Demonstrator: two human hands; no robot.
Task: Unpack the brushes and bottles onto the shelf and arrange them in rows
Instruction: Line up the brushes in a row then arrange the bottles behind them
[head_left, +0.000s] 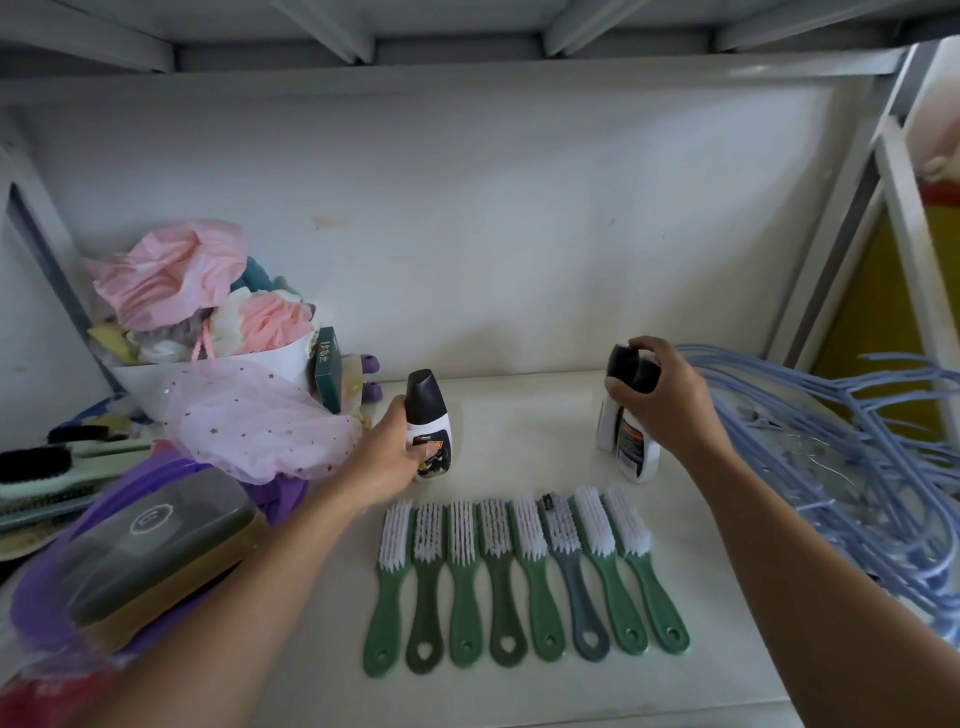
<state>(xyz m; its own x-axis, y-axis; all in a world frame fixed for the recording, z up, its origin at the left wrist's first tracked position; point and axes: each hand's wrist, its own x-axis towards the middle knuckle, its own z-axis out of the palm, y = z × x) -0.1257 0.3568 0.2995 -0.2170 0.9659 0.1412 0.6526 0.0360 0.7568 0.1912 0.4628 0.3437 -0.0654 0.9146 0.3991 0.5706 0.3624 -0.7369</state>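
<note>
On the shelf (519, 395), eight brushes (524, 571) lie side by side, handles toward the person and bristle heads toward the back wall. Behind them the left hand (387, 457) grips an upright black-capped bottle (428, 426). The right hand (660, 400) clutches the caps of two more bottles (631, 447), whose label print is too blurred to read.

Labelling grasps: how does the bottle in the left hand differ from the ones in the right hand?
Count: the left hand holds one bottle; the right hand holds two bottles side by side.
Grip: the left hand wraps the body, cap bare; the right hand grips the caps.
Label: the single bottle shows a graphic front; the pair shows small print.
Shared: white bodies, black caps, behind the brush row.
</note>
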